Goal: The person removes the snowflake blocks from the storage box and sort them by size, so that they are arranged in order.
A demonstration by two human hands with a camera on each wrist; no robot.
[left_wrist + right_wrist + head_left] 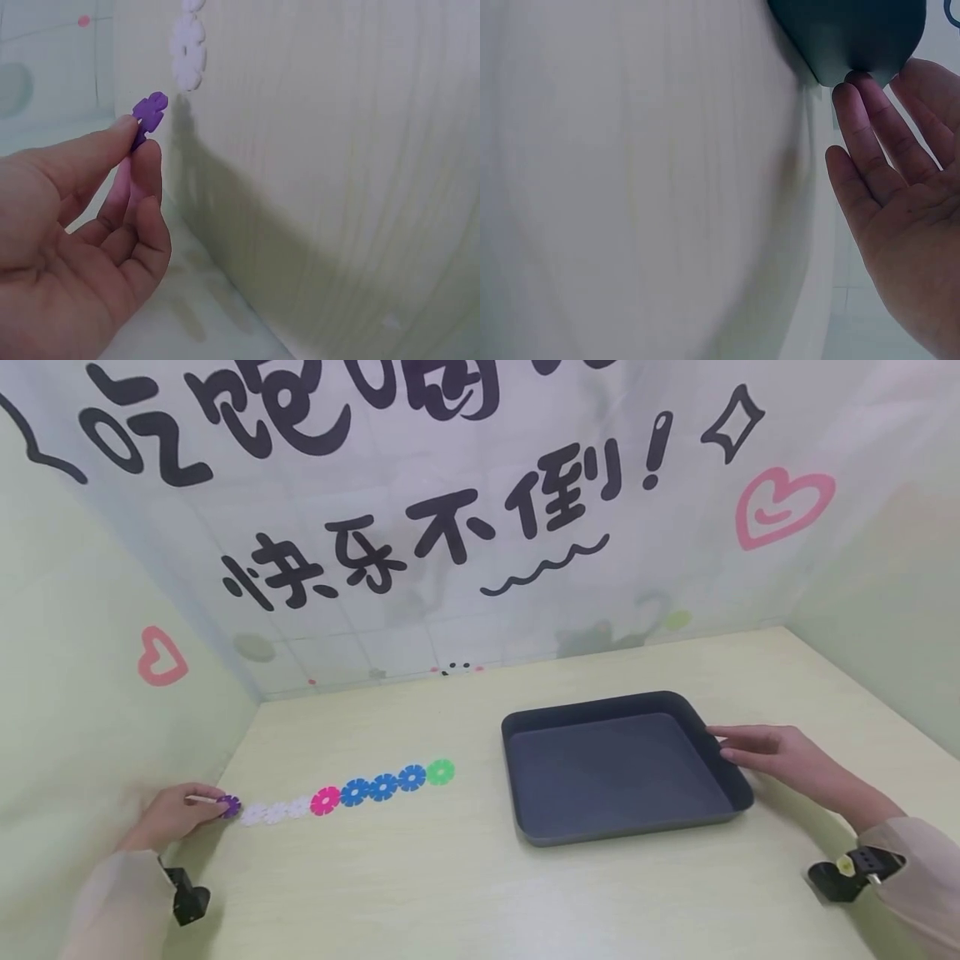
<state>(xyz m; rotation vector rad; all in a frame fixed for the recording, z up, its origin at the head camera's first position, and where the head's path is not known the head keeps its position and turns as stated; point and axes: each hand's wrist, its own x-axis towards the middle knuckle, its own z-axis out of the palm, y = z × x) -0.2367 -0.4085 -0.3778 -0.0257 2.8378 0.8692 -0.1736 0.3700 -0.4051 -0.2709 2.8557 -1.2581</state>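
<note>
My left hand [171, 814] pinches a purple notched plastic disc [150, 111] between thumb and fingertips, at the left end of a row on the table. Three white discs [276, 812] come first to its right. A pink disc [326, 800], three blue discs [383, 787] and a green disc [440, 772] continue the line rightward. In the left wrist view, the purple disc is tilted and apart from the nearest white disc [188, 52]. A dark rectangular baking tray [615, 768] stands to the right. My right hand [795, 764] grips its right wall, with fingers [864, 135] against the outside.
The pale wood-patterned table [480, 893] meets a printed wall sheet [420, 635] at the back and pale walls at both sides. The left wall [90, 710] is close to my left hand. A dark wrist camera [187, 897] sits on each sleeve.
</note>
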